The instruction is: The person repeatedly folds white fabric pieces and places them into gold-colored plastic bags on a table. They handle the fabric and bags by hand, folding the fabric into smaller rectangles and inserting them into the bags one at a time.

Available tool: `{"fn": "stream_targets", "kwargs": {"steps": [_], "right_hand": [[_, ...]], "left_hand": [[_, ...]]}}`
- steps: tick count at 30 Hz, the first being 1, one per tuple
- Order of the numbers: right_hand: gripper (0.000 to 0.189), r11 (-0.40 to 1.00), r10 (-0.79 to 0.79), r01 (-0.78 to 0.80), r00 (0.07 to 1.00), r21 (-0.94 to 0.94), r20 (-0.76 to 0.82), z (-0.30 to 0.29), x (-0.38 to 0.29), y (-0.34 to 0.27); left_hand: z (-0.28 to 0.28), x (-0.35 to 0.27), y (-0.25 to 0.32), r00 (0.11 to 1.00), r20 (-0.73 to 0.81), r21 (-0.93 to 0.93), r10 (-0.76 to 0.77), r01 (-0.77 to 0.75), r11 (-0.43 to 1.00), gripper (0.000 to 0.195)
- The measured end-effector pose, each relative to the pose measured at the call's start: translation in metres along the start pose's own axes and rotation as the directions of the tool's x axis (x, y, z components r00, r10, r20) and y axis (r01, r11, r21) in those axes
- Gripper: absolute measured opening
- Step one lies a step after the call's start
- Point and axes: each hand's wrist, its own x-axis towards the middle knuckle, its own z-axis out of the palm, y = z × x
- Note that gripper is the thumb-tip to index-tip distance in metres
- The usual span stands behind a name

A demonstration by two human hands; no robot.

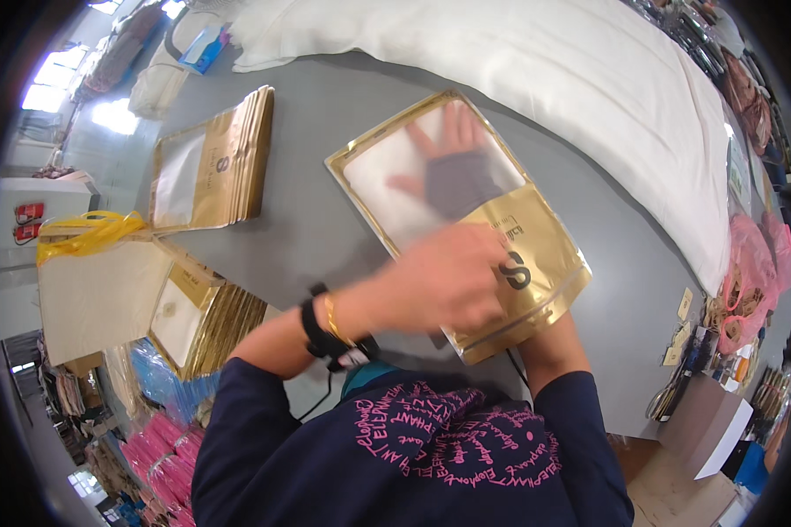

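A gold pouch with a frosted clear window (376, 178) lies aslant over the grey table (303, 165). My right hand (458, 141), a dark band round its wrist and palm, shows through the window with fingers spread; whether it is inside or under the pouch is unclear. My left hand (445, 277) rests over the pouch's gold lower part, fingers curled and blurred, their hold unclear. A black strap and a yellow bracelet circle my left wrist. Back left on the table stands a stack of like pouches (240, 158).
White cloth (567, 85) runs along the table's far and right side. More gold pouches (221, 329) stand below the table's left edge, near yellow straps (92, 234) on a board. Tags (682, 323), a pink plastic bag (741, 290) and a box (702, 418) are at right.
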Motion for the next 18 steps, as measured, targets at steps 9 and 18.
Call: {"fn": "stream_targets", "kwargs": {"steps": [9,18], "right_hand": [[0.083,0.989,-0.1,0.084,0.987,0.125,0.129,-0.077,-0.143,-0.016],[0.038,0.956,0.11,-0.148,0.981,0.252,0.162,-0.197,-0.265,0.02]], "left_hand": [[-0.046,-0.043,-0.135,0.907,0.183,0.538,-0.38,0.231,0.81,0.076],[-0.025,-0.021,-0.077,0.914,0.243,0.561,-0.326,0.141,0.816,0.052]]}}
